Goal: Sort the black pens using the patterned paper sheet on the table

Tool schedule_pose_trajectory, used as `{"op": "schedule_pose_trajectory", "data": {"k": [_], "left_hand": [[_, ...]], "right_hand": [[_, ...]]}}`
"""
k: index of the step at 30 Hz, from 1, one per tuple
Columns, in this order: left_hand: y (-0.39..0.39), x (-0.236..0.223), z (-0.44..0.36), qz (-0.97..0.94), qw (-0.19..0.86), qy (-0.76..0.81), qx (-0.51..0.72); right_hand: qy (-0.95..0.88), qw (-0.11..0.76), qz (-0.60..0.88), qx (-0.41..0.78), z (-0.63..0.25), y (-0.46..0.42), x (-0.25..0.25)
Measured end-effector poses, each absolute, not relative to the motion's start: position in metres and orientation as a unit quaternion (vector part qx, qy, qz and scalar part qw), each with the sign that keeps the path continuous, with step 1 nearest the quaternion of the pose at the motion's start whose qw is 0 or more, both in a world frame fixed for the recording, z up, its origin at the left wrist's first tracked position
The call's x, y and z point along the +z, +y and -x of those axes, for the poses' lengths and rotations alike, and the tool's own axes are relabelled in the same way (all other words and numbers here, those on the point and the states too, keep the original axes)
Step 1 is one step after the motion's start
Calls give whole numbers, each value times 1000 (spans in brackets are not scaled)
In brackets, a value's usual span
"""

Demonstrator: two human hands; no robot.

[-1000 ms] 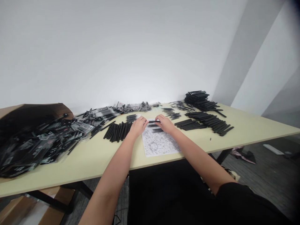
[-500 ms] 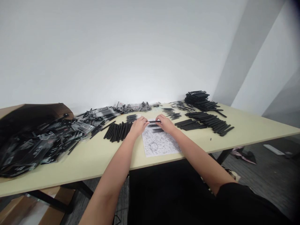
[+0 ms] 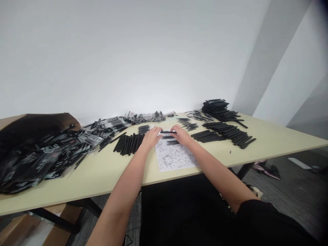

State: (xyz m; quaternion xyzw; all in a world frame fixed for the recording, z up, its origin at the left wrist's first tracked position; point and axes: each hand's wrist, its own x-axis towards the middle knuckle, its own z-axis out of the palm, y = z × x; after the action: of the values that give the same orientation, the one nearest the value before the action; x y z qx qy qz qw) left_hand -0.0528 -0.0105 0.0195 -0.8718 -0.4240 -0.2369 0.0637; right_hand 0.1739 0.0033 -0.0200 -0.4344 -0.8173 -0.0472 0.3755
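A black pen lies level between my two hands, above a sheet of paper covered in dark scribbles. My left hand has thumb and fingertips closed at the pen's left end. Its right end is in the fingers of my right hand, partly hidden by them. Beneath the pen, several thin black sticks, perhaps refills, rest on the paper. A row of thick black pens sits beside my left hand, with a small bundle of thin sticks behind it.
On the left, a cardboard box spills black plastic packets onto the pale table. Along the wall lie more clear packets. Rows of black pens and a tall stack occupy the right side. Thin sticks lie behind my right hand.
The pen has turned or shifted slightly between my fingers, and a light streak now shows along it. Both hands stay almost in place; the piles look unchanged.
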Motion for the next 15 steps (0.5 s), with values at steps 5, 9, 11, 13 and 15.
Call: {"op": "schedule_pose_trajectory", "data": {"k": [5, 9, 11, 13, 15], "left_hand": [[-11, 21, 52, 869, 76, -434, -226], [-12, 21, 50, 866, 84, -443, -215], [-12, 21, 50, 865, 85, -449, -207], [-13, 22, 49, 863, 85, -456, -200], [-14, 22, 48, 860, 84, -464, -196]], "right_hand": [[-824, 382, 417, -27, -174, 4, -21], [-823, 391, 411, -21, -174, 5, -21], [-824, 391, 410, -22, -174, 6, -21], [-825, 388, 411, -23, -174, 6, -22], [-824, 387, 413, -22, -174, 6, -21]]}}
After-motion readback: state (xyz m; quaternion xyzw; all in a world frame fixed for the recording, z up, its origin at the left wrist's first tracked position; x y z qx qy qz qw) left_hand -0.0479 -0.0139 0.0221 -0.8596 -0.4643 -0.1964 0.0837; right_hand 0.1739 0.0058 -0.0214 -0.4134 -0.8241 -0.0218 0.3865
